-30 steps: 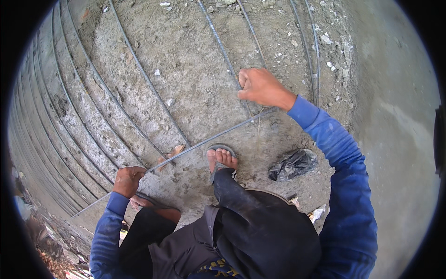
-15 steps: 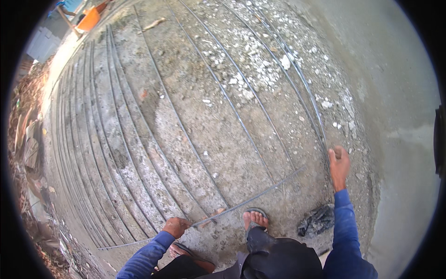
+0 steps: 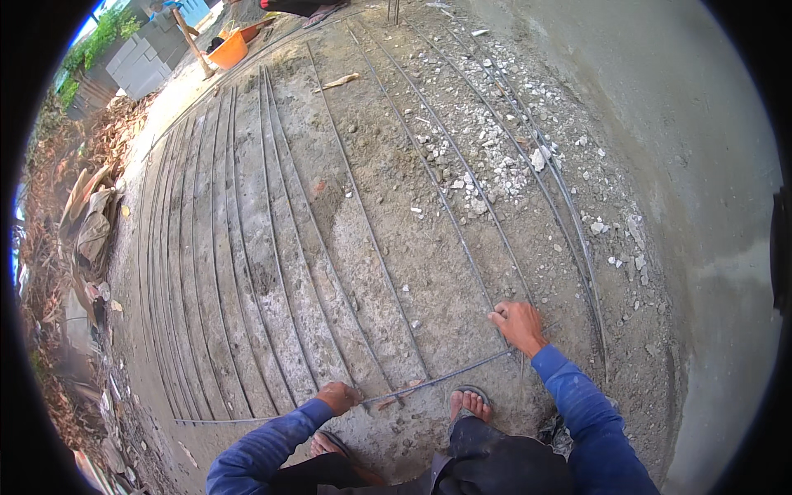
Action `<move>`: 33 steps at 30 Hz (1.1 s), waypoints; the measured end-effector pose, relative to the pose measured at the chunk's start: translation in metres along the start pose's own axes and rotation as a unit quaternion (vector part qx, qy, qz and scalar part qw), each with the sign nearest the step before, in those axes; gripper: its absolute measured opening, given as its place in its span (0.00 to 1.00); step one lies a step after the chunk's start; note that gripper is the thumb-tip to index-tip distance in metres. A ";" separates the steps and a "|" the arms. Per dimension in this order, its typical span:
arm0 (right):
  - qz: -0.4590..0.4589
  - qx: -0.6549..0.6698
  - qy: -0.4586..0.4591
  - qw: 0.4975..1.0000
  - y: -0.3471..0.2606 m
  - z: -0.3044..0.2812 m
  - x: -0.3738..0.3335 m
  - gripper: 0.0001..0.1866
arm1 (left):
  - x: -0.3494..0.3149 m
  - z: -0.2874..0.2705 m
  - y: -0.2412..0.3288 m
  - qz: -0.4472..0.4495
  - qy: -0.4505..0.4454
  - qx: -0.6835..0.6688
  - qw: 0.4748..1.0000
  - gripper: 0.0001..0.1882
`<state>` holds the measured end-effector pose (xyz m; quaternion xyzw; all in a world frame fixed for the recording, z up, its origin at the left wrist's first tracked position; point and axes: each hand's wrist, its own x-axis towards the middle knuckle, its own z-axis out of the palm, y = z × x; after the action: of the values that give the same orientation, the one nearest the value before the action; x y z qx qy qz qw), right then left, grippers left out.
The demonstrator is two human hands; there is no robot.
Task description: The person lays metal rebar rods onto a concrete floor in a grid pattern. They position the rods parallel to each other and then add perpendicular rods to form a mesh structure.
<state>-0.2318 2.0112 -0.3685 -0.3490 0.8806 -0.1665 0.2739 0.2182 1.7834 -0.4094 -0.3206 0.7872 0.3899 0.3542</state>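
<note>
One crosswise rebar (image 3: 450, 375) lies along near ends of the long rebars (image 3: 351, 181), left hand (image 3: 339, 398) fingers closed round it, likely steadying it; right hand (image 3: 520, 326) fingers curled by one long rebar, grip unclear.

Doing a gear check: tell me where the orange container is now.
In the head view, the orange container sits at the upper left, just right of the wooden post, with the grey blocks farther left.
</note>
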 end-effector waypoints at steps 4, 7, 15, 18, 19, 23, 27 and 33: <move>0.000 0.005 0.022 1.000 0.001 0.012 -0.002 0.16 | -0.005 0.006 -0.006 0.000 0.019 -0.016 1.000 0.12; -0.043 0.000 0.061 0.997 0.020 0.016 -0.004 0.15 | -0.012 -0.006 0.015 0.005 0.039 0.051 0.998 0.11; 0.013 0.066 -0.126 0.990 0.038 -0.002 0.010 0.19 | -0.009 -0.001 0.012 0.017 0.047 -0.015 0.999 0.11; 0.019 0.101 -0.024 0.994 0.049 -0.033 0.010 0.19 | -0.010 -0.004 0.012 0.015 0.043 -0.030 0.999 0.11; 0.021 0.123 0.012 0.992 0.059 -0.049 0.005 0.19 | -0.010 -0.004 0.012 0.013 0.041 -0.032 0.999 0.10; 0.102 0.132 0.156 0.973 0.111 -0.102 -0.029 0.16 | -0.019 -0.006 0.018 -0.030 0.046 -0.020 0.998 0.10; 0.134 0.018 0.270 0.953 0.192 -0.093 -0.091 0.16 | -0.014 -0.003 0.014 0.031 0.050 -0.023 0.998 0.10; 0.203 0.007 0.264 0.943 0.198 -0.059 -0.145 0.18 | -0.022 -0.012 0.032 -0.003 0.045 -0.008 0.999 0.11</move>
<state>-0.2824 2.2583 -0.3642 -0.1047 0.9723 -0.1994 0.0623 0.2017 1.7940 -0.3744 -0.3428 0.7984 0.3801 0.3171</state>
